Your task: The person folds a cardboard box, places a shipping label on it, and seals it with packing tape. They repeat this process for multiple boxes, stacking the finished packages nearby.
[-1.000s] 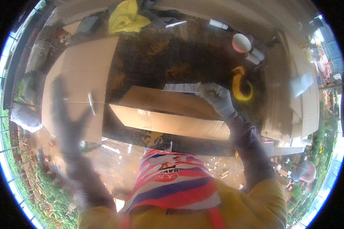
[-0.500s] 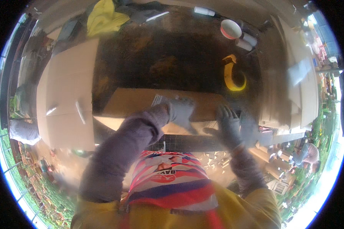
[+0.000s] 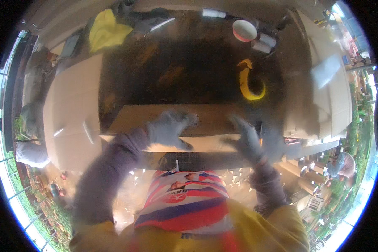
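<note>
A folded brown cardboard piece (image 3: 155, 115) lies along the near edge of the dark worktop, its paler front side facing me. My left hand (image 3: 168, 128), in a grey glove, is over its left-middle part with thumb and fingers spread. A small pale label (image 3: 195, 119) shows by those fingertips. On the right part of the cardboard, my right hand (image 3: 248, 138), also gloved in grey, has its thumb and fingers apart across the near fold. Both hands are slightly blurred; how firmly they touch the cardboard is unclear.
Cardboard sheets (image 3: 73, 113) lie at left, and a cardboard stack (image 3: 329, 92) stands at right. On the dark worktop (image 3: 176, 75) are a curved yellow thing (image 3: 248, 84), a white-and-red bowl-like container (image 3: 244, 31), white rolls (image 3: 263, 42) and a yellow cloth (image 3: 108, 31). A person (image 3: 344, 164) is at far right.
My left hand has moved left along the cardboard, uncovering its middle. My right hand has shifted slightly left, its fingers swung outward. The cardboard sits a little lower in view.
</note>
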A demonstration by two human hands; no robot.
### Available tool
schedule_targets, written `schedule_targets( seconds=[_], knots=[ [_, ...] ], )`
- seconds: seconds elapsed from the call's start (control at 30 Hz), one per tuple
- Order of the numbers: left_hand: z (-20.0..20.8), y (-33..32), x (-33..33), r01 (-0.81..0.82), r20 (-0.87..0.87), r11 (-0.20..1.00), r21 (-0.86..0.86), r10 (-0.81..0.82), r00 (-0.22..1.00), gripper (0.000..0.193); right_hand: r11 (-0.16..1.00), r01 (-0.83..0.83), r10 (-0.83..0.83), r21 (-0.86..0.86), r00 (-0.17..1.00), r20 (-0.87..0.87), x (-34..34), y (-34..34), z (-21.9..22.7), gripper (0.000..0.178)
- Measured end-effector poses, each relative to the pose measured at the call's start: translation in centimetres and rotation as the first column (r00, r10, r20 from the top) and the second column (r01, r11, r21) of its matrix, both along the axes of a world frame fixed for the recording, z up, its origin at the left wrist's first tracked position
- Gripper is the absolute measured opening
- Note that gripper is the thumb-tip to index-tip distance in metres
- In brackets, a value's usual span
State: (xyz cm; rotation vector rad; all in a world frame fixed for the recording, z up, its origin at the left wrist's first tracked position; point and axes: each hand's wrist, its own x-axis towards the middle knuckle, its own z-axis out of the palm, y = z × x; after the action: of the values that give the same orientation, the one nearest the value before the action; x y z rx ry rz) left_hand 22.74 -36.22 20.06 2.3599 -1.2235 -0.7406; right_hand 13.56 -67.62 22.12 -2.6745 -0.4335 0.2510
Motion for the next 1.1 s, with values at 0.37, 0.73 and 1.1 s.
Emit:
schedule_targets(
  seconds=[0.37, 0.73, 1.1],
  knots=[
    [-2.0, -2.9, -6.3, -0.322, 0.521, 0.946, -0.024, 0.287, 0.804, 0.076, 0.905, 0.424, -0.425, 0.027, 0.905, 0.026, 11.4, -9.4, -11.9, 0.056],
    [-0.7, -10.8, -4.1, -0.214, 0.275, 0.864, -0.456, 0.365, 0.889, 0.042, 0.717, 0.388, -0.485, 0.579, 0.875, 0.015, 8.8, -5.9, 8.1, 0.039],
    [-2.8, -1.6, -2.3, -0.326, 0.212, 0.905, -0.273, 0.388, 0.897, 0.061, 0.594, -0.232, 0.282, -0.770, 0.957, -0.071, 15.9, 5.6, 1.7, 0.030]
  ],
)
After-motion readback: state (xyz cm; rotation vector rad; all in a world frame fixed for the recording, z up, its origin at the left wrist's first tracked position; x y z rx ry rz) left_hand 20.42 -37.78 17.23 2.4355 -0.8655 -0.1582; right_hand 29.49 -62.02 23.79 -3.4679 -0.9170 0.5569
